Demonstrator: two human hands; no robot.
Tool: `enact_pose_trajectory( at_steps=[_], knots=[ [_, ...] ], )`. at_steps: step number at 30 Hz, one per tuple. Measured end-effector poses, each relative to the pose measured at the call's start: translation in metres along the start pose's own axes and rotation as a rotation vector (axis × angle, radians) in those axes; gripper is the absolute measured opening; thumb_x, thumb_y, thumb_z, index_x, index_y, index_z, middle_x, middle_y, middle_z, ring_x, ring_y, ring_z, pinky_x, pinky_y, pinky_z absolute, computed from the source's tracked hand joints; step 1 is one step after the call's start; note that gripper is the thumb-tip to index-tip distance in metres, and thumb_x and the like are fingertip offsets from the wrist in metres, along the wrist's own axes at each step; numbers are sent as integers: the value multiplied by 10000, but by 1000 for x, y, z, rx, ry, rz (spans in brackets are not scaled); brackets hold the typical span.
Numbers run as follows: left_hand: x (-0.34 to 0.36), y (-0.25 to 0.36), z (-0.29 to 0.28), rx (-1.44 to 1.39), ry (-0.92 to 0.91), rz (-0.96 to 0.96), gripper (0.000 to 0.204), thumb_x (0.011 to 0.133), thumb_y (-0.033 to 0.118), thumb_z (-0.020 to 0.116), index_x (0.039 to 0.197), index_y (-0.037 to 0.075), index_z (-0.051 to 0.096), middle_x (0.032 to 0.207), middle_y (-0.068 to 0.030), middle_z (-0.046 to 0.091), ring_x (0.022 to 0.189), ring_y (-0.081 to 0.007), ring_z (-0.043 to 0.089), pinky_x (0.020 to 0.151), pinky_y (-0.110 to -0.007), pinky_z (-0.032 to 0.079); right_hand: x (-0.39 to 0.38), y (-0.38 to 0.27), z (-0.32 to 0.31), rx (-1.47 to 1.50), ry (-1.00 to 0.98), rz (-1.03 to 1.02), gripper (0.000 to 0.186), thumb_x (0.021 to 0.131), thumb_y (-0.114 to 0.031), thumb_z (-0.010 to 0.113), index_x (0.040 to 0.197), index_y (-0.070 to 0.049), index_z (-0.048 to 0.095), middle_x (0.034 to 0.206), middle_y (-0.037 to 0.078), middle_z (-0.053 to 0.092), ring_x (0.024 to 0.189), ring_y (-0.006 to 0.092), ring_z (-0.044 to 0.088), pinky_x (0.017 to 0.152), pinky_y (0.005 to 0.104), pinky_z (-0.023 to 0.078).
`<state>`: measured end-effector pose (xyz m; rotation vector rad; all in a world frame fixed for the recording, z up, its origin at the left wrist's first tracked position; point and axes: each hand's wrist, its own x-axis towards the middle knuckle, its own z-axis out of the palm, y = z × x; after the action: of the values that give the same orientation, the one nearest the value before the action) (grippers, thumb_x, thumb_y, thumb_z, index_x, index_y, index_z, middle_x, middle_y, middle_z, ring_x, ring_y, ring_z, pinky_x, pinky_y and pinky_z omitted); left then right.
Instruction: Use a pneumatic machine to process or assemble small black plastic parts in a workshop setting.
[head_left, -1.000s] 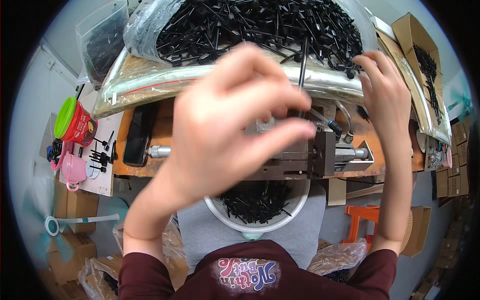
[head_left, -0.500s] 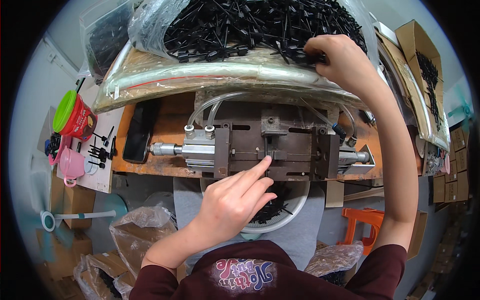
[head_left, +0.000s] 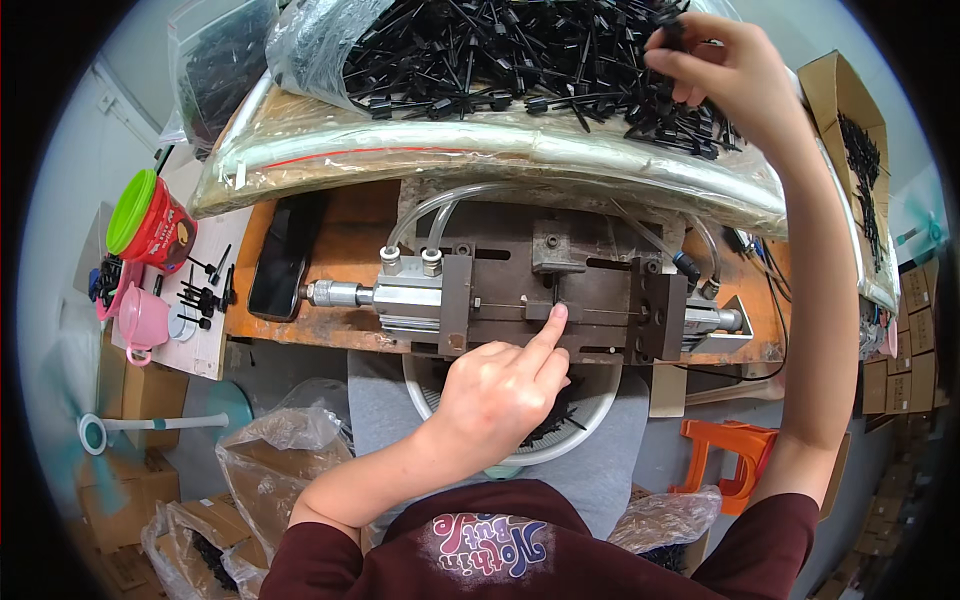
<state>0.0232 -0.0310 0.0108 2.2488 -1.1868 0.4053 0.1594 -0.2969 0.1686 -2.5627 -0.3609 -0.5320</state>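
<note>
"Left hand (head_left: 500,390) first, from the head view, our only one: how is it set?"

"Palm down, wrist low, seen over the round white basket (head_left: 607,400). Its index finger (head_left: 548,330) stretches forward, the tip on a small dark rectangular block (head_left: 540,311) in the middle of the brown metal fixture (head_left: 605,325), where a thin black stem (head_left: 557,288) shows just beyond the fingertip. The other fingers curl back, apart from it, clamped on nothing that shows."

"And the right hand (head_left: 740,65)?"

"Reaching far forward, wrist bent inward over the heap of loose black plastic pieces (head_left: 480,60) in the clear plastic bag (head_left: 320,50). Thumb and fingers come together on a small black plastic piece (head_left: 672,32), above the right part of the heap. It's blurred there, so I can't fairly say whether it is one piece or several."

"How would such a piece handle?"

"Light, I'd judge, and stiff, perhaps a little slippery. Others in the heap have a chunky head and a slender stem; the stem looks the easier part to bend or snap."

"So where to grip it?"

"By the chunky head, between thumb and fingertip, leaving the stem free. Stems cross in the heap, so neighbours may snag."
</note>
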Motion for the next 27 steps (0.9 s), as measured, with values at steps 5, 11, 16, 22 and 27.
enact_pose_trajectory(
  at_steps=[5,11,16,22,27],
  knots=[
    [-1,0,-2,26,-24,-10,258,709,169,811,878,49,658,1229,-165,656,577,-196,622,573,-275,511,-9,26,-23,508,145,146,286,887,-184,717,1092,12,678,836,9,666,752,65,639,722,193,505],
    [8,6,-18,-293,86,-106,412,725,158,839,1082,35,674,1266,-156,640,709,-177,685,649,-261,553,-34,40,-25,1097,296,174,255,947,-89,627,1136,82,637,1000,86,673,834,111,660,803,207,557],
    [25,-8,-39,-811,276,-337,741,720,22,825,1383,13,495,1448,-154,485,1196,-235,579,900,-345,554,-85,-20,18,1233,273,298,188,899,-79,669,1029,57,661,853,58,676,699,98,653,648,198,533],
    [22,-10,-43,-1307,80,-410,666,794,-94,705,1394,-52,419,1364,-206,510,1143,-258,605,926,-348,545,-143,-59,55,1391,53,486,173,894,-86,678,1028,17,645,821,47,648,596,101,619,531,218,497],
    [9,-4,-43,-1101,151,-341,370,739,-157,720,1100,-98,668,1043,-191,683,899,-250,715,809,-303,597,-165,-59,68,1490,84,571,195,908,-102,666,1054,22,633,852,66,650,605,103,616,533,217,495]
  ],
)
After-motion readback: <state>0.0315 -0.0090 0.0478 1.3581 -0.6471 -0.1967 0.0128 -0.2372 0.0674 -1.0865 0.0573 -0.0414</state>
